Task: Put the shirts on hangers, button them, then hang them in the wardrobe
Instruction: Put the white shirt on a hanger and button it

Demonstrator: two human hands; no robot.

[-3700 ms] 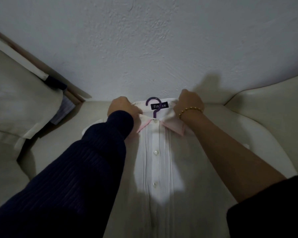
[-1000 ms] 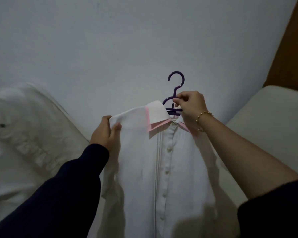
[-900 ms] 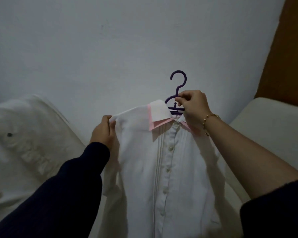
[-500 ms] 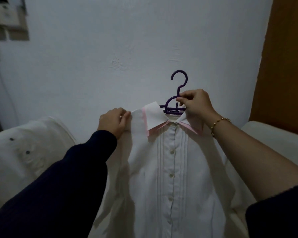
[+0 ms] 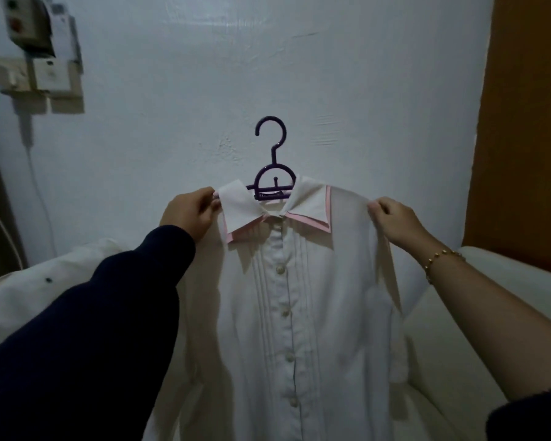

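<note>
A white shirt [image 5: 287,313] with a pink-edged collar hangs upright in front of me on a purple hanger [image 5: 272,167]. Its front is buttoned down the middle. My left hand [image 5: 188,214] grips the shirt's left shoulder over the hanger arm beside the collar. My right hand [image 5: 395,218] pinches the right shoulder seam. The hanger's hook stands free above the collar against the pale wall. The shirt's lower part runs out of view.
A cream sofa [image 5: 477,329] sits behind and to the right, with another white garment [image 5: 45,300] draped over its left part. A wall switch box [image 5: 42,49] with a cable is at the upper left. A brown wooden panel [image 5: 528,122] stands at the right.
The shirt was lifted off the sofa and held up. My right hand let go of the hanger neck and moved out to the right shoulder; my left hand stayed at the left shoulder.
</note>
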